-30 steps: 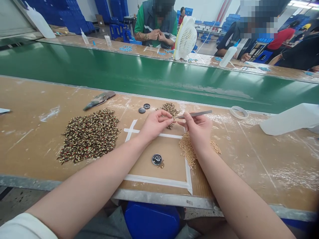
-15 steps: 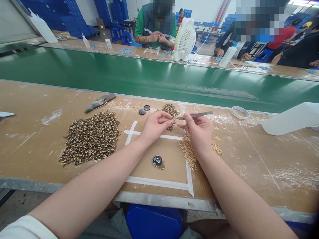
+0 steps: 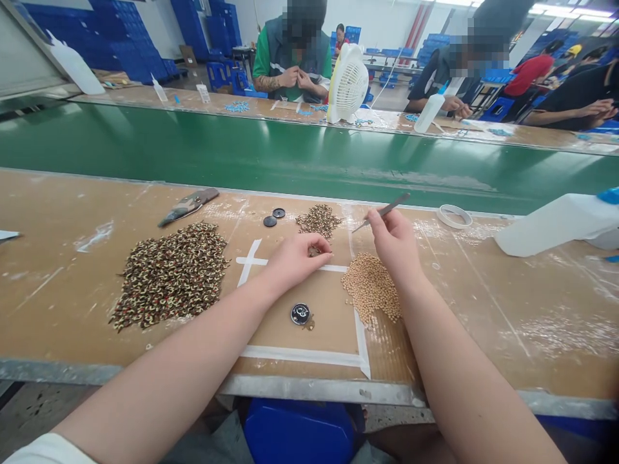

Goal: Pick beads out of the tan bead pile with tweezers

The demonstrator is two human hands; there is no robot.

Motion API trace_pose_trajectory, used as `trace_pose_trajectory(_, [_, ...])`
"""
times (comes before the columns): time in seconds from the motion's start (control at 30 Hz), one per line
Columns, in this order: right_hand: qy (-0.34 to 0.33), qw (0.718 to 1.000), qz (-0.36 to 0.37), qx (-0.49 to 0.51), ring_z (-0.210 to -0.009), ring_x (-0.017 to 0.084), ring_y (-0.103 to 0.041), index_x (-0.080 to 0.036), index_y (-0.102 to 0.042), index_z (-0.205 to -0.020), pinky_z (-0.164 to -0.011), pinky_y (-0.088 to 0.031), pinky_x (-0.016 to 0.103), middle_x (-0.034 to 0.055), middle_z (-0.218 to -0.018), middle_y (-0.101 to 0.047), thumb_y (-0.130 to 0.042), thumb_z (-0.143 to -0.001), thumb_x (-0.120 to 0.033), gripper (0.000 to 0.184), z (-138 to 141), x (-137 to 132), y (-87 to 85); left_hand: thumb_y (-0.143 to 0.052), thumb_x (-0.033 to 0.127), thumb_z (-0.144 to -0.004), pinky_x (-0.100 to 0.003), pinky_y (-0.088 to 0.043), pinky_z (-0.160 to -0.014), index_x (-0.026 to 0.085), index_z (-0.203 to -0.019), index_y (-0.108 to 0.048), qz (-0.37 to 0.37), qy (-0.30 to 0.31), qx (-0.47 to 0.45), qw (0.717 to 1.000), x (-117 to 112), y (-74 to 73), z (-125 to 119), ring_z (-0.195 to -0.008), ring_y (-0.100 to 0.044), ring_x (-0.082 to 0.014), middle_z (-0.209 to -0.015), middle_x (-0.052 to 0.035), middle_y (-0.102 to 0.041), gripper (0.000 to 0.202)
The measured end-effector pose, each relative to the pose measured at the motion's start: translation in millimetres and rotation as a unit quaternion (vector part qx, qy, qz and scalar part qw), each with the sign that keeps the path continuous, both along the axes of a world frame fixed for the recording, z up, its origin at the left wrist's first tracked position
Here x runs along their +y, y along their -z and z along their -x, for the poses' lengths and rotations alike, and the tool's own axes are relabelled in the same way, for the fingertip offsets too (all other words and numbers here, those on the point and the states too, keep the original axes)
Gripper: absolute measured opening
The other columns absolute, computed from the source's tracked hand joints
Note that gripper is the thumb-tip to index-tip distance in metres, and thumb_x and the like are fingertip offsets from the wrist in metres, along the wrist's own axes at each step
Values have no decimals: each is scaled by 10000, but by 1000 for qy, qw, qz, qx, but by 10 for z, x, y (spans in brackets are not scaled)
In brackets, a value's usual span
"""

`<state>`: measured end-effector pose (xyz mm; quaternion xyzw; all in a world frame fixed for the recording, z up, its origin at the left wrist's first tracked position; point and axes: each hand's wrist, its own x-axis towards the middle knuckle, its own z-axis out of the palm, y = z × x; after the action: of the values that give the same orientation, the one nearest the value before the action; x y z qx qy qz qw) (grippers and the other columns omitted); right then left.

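Note:
My left hand (image 3: 302,258) is closed in a pinch, just in front of a small pile of dark-and-cream curved pieces (image 3: 319,220). Whatever its fingertips hold is too small to make out. To its right, my right hand (image 3: 397,243) grips slim metal tweezers (image 3: 394,204), whose tip points left and down above the table. Below that hand lies a heap of small tan beads (image 3: 371,287), partly hidden by the wrist. A round black cap (image 3: 300,314) with shiny liquid in it rests inside a white tape outline (image 3: 309,355).
A large pile of the curved pieces (image 3: 169,277) spreads at left, below a camouflage-patterned case (image 3: 188,207). Two black discs (image 3: 269,221), a tape roll (image 3: 454,217) and a white bottle (image 3: 551,222) lie around. Beyond the green belt (image 3: 242,145), co-workers sit near a fan (image 3: 349,84).
My right hand has drawn the tweezers away to the right and raised them, tilting them more steeply. My left hand has come slightly nearer, still pinched. The view has shifted a little.

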<state>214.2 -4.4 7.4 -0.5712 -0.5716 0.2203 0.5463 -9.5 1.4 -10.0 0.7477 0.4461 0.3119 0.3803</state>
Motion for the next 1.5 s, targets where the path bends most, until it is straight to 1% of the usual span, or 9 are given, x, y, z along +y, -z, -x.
trace_pose_trajectory(0.13, [-41,990,61,-123,-641,160,-527,-211,-612,-741,-632,-384,329,-6,-652,-582,-539,-989,-479,372,-75,22,49,-739,335,-825,-357,-457,-757,246,-815,-772,-71,-28,110,991,-12,-29,58,-806,-586,-200,-991,-65,-651,96])
trace_pose_trajectory(0.37, [-135,959,120,-220,-594,157,-450,-225,-466,-684,-598,-297,327,-23,-615,-507,-521,-991,-465,394,-21,-31,62,-733,352,-833,-350,-408,-703,264,-847,-787,-87,-77,177,977,-8,-59,77,-754,-536,-200,-965,-62,-620,104])
trace_pose_trajectory(0.67, [-129,947,142,-257,-610,151,-444,-216,-435,-705,-604,-273,322,-14,-639,-524,-510,-996,-424,365,46,-65,7,-640,389,-924,-334,-432,-715,261,-986,-768,-61,-81,68,993,-86,-116,0,-722,-559,-145,-1012,-24,-671,191])
trace_pose_trajectory(0.83, [-141,943,143,-265,-637,160,-480,-211,-505,-734,-612,-293,322,-12,-659,-545,-518,-999,-409,331,40,-40,60,-634,392,-930,-296,-396,-649,231,-1025,-744,-39,-64,18,997,-77,-104,-18,-697,-538,-139,-869,-16,-669,216])
trace_pose_trajectory(0.93, [-148,952,123,-237,-627,154,-475,-207,-531,-729,-610,-305,318,-19,-638,-524,-529,-1004,-414,344,44,-42,65,-639,408,-929,-282,-370,-625,214,-1012,-732,-8,-54,3,999,-93,-105,-30,-662,-523,-129,-803,-5,-663,230])
trace_pose_trajectory(1.07, [-168,979,16,-116,-629,136,-468,-201,-588,-778,-603,-337,306,-24,-662,-513,-546,-1016,-450,346,83,-112,16,-589,489,-962,-278,-356,-626,180,-832,-698,33,-11,-2,999,-125,-138,-44,-655,-509,-131,-739,-12,-650,352])
trace_pose_trajectory(1.2, [-219,973,-63,-26,-641,130,-497,-203,-655,-882,-604,-374,304,-13,-713,-554,-572,-1022,-426,276,134,-198,-30,-516,519,-1003,-259,-346,-605,168,-779,-670,107,62,-52,991,-137,-191,-51,-633,-489,-117,-724,-20,-643,444])
trace_pose_trajectory(1.4, [-244,966,-71,44,-566,109,-513,-204,-667,-867,-541,-398,291,-21,-667,-564,-602,-1019,-399,256,188,-223,-46,-547,555,-990,-236,-180,-449,176,-828,-603,263,126,-179,940,-128,-182,-46,-450,-273,-52,-646,37,-511,416])
trace_pose_trajectory(1.5, [-226,967,-66,96,-549,115,-570,-211,-686,-886,-529,-452,292,-19,-655,-600,-642,-996,-417,238,205,-213,-48,-564,538,-990,-237,-130,-429,179,-882,-595,318,130,-248,906,-122,-155,-49,-422,-248,-34,-692,38,-529,375])
